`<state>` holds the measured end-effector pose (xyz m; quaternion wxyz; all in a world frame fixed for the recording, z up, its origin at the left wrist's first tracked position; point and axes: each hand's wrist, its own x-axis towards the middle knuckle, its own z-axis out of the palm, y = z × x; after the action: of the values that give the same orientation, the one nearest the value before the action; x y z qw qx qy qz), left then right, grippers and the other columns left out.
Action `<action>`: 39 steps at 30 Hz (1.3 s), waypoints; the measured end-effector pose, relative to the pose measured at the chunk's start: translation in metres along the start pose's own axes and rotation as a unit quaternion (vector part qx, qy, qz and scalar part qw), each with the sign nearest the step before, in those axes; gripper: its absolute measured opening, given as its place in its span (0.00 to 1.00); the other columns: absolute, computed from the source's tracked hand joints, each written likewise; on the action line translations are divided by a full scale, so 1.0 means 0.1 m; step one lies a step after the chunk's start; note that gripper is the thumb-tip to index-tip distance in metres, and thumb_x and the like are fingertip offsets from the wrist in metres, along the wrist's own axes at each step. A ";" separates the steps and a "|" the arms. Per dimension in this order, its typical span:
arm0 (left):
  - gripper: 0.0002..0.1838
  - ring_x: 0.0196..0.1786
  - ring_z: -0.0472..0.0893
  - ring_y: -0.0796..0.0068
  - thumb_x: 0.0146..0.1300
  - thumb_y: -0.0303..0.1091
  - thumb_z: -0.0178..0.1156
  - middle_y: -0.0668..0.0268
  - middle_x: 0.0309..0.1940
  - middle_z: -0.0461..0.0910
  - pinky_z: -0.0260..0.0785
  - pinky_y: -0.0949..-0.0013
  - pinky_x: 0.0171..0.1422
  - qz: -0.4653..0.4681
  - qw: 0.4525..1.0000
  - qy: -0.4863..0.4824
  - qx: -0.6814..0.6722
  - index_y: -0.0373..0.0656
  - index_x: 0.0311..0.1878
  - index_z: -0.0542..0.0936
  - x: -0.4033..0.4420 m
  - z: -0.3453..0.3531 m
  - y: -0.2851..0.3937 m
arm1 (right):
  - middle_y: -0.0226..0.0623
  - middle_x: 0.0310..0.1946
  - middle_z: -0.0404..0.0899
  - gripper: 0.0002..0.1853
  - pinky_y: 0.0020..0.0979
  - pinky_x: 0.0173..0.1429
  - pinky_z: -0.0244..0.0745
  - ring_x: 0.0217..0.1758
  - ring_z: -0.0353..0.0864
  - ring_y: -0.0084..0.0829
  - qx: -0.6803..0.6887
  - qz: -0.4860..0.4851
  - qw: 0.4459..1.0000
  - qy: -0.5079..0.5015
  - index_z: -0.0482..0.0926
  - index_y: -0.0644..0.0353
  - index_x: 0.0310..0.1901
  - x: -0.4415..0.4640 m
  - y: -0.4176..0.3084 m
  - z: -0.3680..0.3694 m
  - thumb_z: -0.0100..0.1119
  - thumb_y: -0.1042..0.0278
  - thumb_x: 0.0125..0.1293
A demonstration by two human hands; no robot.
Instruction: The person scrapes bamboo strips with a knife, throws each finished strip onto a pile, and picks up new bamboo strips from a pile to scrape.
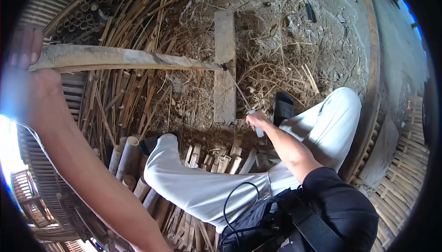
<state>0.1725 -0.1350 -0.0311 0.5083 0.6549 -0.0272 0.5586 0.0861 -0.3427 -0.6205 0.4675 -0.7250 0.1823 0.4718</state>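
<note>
A long split bamboo piece (124,58) runs across the view from the left edge to a flat wooden board (224,93) on the ground. At its far left end my left hand (30,51) is closed around it, partly blurred by glare. My right hand (258,120) grips the pale handle of a long, thin-bladed knife (239,89). The knife's blade slants up from the hand, and its tip meets the right end of the bamboo piece, over the board.
Long bamboo strips (133,31) lie heaped at the left, near stacked bamboo tubes (83,17). Shavings (271,67) cover the ground. A dark-handled tool (308,10) lies at the upper right. Cut bamboo pieces (223,162) sit by my legs, and a long beam (372,44) edges the right side.
</note>
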 end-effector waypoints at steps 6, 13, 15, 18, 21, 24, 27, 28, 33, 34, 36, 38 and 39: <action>0.12 0.17 0.53 0.83 0.60 0.27 0.45 0.73 0.15 0.55 0.47 0.78 0.22 -0.039 0.989 -0.104 -0.098 0.48 0.21 0.59 0.10 -0.18 0.06 | 0.28 0.12 0.69 0.13 0.31 0.19 0.67 0.12 0.68 0.25 0.222 0.024 0.974 -0.042 0.72 0.56 0.20 -0.25 -0.08 -0.18 0.62 0.67 0.59; 0.13 0.16 0.53 0.82 0.62 0.27 0.47 0.73 0.15 0.55 0.46 0.78 0.21 -0.071 0.983 -0.101 -0.137 0.48 0.22 0.60 0.12 -0.47 0.03 | 0.25 0.14 0.69 0.20 0.26 0.17 0.65 0.13 0.67 0.21 0.367 -0.130 0.920 0.041 0.71 0.54 0.25 -0.50 -0.70 -0.13 0.61 0.48 0.65; 0.13 0.16 0.53 0.82 0.61 0.26 0.48 0.73 0.15 0.55 0.46 0.78 0.21 -0.075 0.983 -0.095 -0.137 0.48 0.22 0.60 0.15 -0.55 0.01 | 0.28 0.15 0.73 0.22 0.27 0.18 0.68 0.14 0.70 0.22 0.276 -0.193 0.931 0.139 0.73 0.57 0.27 -0.82 -1.08 -0.19 0.60 0.46 0.66; 0.17 0.16 0.53 0.82 0.60 0.27 0.51 0.73 0.15 0.55 0.46 0.77 0.21 -0.076 0.988 -0.066 -0.119 0.50 0.18 0.58 0.16 -0.55 0.01 | 0.32 0.16 0.76 0.23 0.28 0.19 0.69 0.15 0.73 0.23 0.185 -0.302 0.910 0.214 0.75 0.60 0.31 -1.14 -1.37 -0.24 0.59 0.45 0.67; 0.15 0.16 0.53 0.82 0.60 0.26 0.51 0.72 0.15 0.55 0.46 0.77 0.21 -0.079 0.988 -0.058 -0.120 0.48 0.21 0.60 0.19 -0.51 -0.03 | 0.33 0.18 0.77 0.20 0.28 0.18 0.70 0.17 0.76 0.27 0.079 -0.373 0.888 0.255 0.76 0.61 0.35 -0.95 -1.28 -0.17 0.58 0.48 0.68; 0.12 0.16 0.53 0.82 0.61 0.25 0.50 0.72 0.15 0.56 0.47 0.76 0.20 -0.079 0.988 -0.057 -0.121 0.46 0.23 0.61 0.28 -0.50 -0.12 | 0.46 0.25 0.82 0.22 0.33 0.21 0.75 0.22 0.83 0.36 -0.139 -0.256 0.931 0.220 0.80 0.65 0.30 -0.72 -0.89 -0.10 0.56 0.50 0.68; 0.12 0.17 0.54 0.81 0.62 0.25 0.50 0.72 0.16 0.55 0.48 0.76 0.21 -0.067 0.994 -0.015 -0.082 0.46 0.24 0.62 0.28 -0.31 -0.11 | 0.58 0.23 0.80 0.20 0.46 0.35 0.78 0.30 0.83 0.55 -0.178 -0.209 0.922 0.272 0.80 0.72 0.28 -0.18 -0.15 0.03 0.63 0.57 0.58; 0.12 0.17 0.54 0.81 0.62 0.25 0.50 0.72 0.16 0.55 0.48 0.76 0.21 -0.062 0.996 0.004 -0.059 0.46 0.24 0.62 0.28 -0.25 -0.10 | 0.58 0.24 0.80 0.20 0.45 0.36 0.78 0.32 0.83 0.54 -0.168 -0.186 0.934 0.255 0.80 0.72 0.29 -0.19 -0.18 -0.01 0.63 0.57 0.57; 0.12 0.17 0.55 0.80 0.63 0.26 0.50 0.72 0.16 0.56 0.49 0.75 0.21 -0.062 0.996 0.003 -0.059 0.46 0.24 0.62 0.30 -0.09 -0.10 | 0.57 0.25 0.81 0.23 0.44 0.37 0.78 0.32 0.83 0.54 -0.155 -0.139 0.953 0.222 0.80 0.72 0.29 -0.24 -0.27 -0.08 0.64 0.53 0.59; 0.12 0.17 0.56 0.80 0.63 0.26 0.50 0.72 0.16 0.56 0.50 0.75 0.21 -0.062 0.996 -0.012 -0.068 0.46 0.24 0.62 0.32 -0.08 -0.11 | 0.50 0.21 0.80 0.25 0.42 0.26 0.75 0.23 0.81 0.47 -0.171 -0.201 0.936 0.232 0.79 0.72 0.27 -0.34 -0.35 -0.12 0.63 0.50 0.61; 0.11 0.17 0.56 0.80 0.63 0.27 0.50 0.71 0.16 0.56 0.50 0.75 0.21 -0.052 0.995 -0.045 -0.079 0.46 0.24 0.62 0.39 -0.11 -0.20 | 0.47 0.18 0.79 0.19 0.35 0.16 0.71 0.16 0.77 0.35 -0.120 -0.257 0.942 0.183 0.81 0.70 0.30 -0.92 -0.89 -0.26 0.62 0.56 0.63; 0.11 0.17 0.56 0.80 0.63 0.27 0.49 0.71 0.16 0.56 0.51 0.76 0.21 -0.036 0.993 -0.078 -0.082 0.46 0.24 0.62 0.54 -0.20 -0.34 | 0.37 0.13 0.75 0.19 0.28 0.09 0.62 0.10 0.69 0.22 -0.059 -0.337 0.909 0.239 0.79 0.68 0.28 -1.11 -1.33 -0.28 0.60 0.57 0.65; 0.11 0.17 0.56 0.80 0.63 0.27 0.49 0.71 0.16 0.56 0.51 0.76 0.21 -0.029 0.992 -0.091 -0.085 0.46 0.24 0.62 0.61 -0.25 -0.43 | 0.36 0.13 0.75 0.19 0.27 0.08 0.61 0.10 0.68 0.21 -0.025 -0.337 0.910 0.241 0.79 0.67 0.28 -1.22 -1.60 -0.31 0.59 0.57 0.66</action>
<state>0.2039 -0.0648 -0.0156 0.5736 0.6580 -0.1022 0.4770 0.1551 -0.3109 -0.4316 0.5224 -0.8464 0.0225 0.1012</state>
